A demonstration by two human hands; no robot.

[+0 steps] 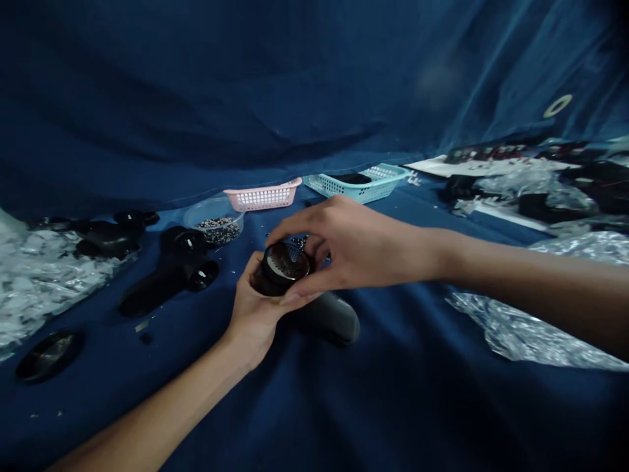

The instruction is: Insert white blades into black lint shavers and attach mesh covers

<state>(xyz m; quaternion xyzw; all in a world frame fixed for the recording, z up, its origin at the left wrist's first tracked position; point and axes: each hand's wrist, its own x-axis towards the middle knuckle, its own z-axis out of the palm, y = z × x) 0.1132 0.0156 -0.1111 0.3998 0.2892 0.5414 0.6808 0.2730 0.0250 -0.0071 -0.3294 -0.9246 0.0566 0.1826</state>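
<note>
A black handheld device with a round head and a shiny, speckled, rimmed face (287, 261) is held between both hands. My left hand (253, 314) wraps around the head from the left and below, with the thumb near the rim. My right hand (344, 246) reaches over from the right, its fingers and thumb closed on the rim of the round face. Beneath the hands a smooth black handle (334, 318) slants toward the lower right; its join to the head is hidden. What exactly the device is cannot be made out.
Left lie black handle-shaped parts (160, 288), a black ring-like part (50, 356) and a bag of white pieces (44, 282). Behind stand a clear bowl of small screws (219, 228), a pink basket (265, 196) and a turquoise basket (363, 190). Plastic wrap (535, 334) lies right.
</note>
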